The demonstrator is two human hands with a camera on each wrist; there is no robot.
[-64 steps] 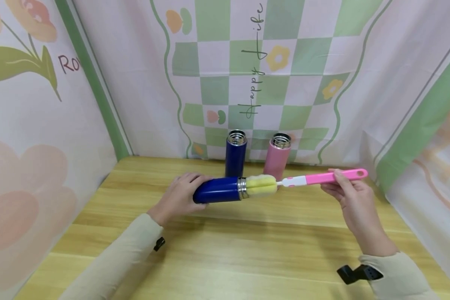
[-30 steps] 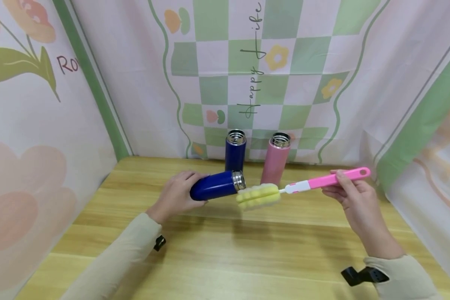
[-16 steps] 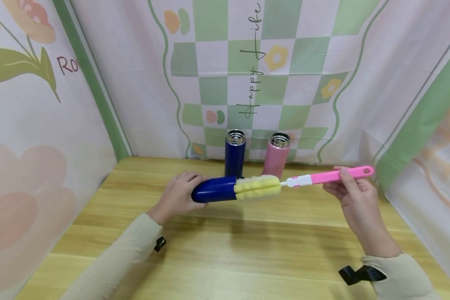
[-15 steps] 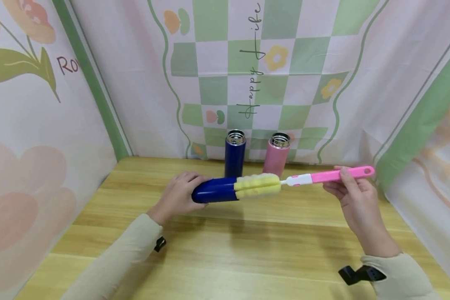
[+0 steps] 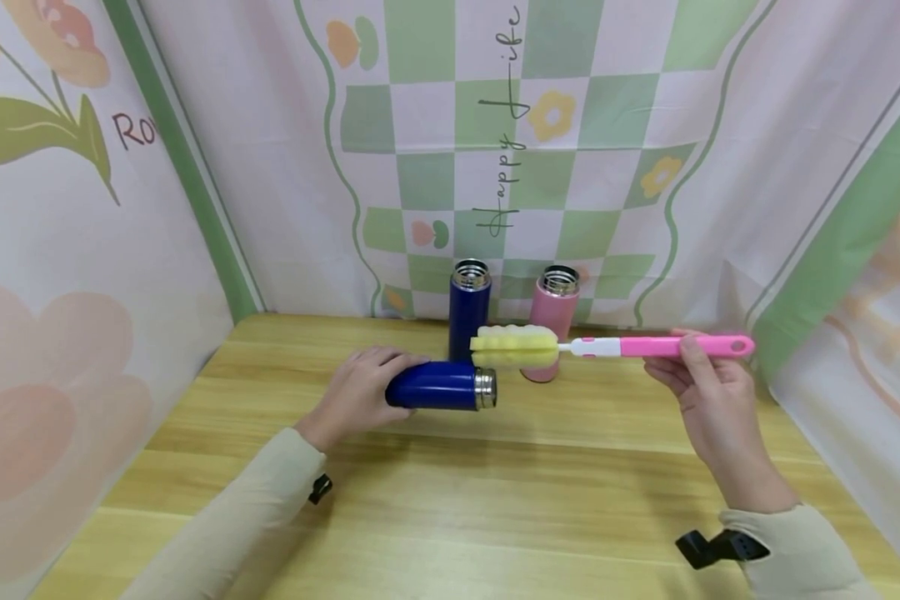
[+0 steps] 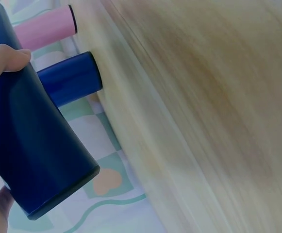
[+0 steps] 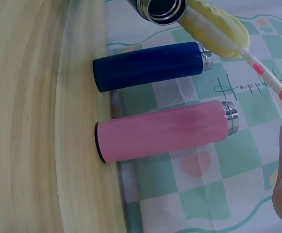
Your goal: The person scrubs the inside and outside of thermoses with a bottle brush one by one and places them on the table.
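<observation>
Over the tabletop (image 5: 495, 508), an open-mouthed held bottle (image 5: 437, 386), blue, lies sideways in the curled left hand (image 5: 360, 386), beside the brush (image 5: 597, 347), pinched level by the right hand (image 5: 714, 404), its sponge head outside that mouth, with an open blue bottle (image 5: 468, 312) and pink bottle (image 5: 554, 315) standing upright behind.

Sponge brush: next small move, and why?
I'd probably ease the right hand down and rightward, lining the sponge head up with the mouth of the held blue bottle: in the head view the sponge sits outside it, higher and reaching past it, while the left hand holds the bottle sideways.
</observation>
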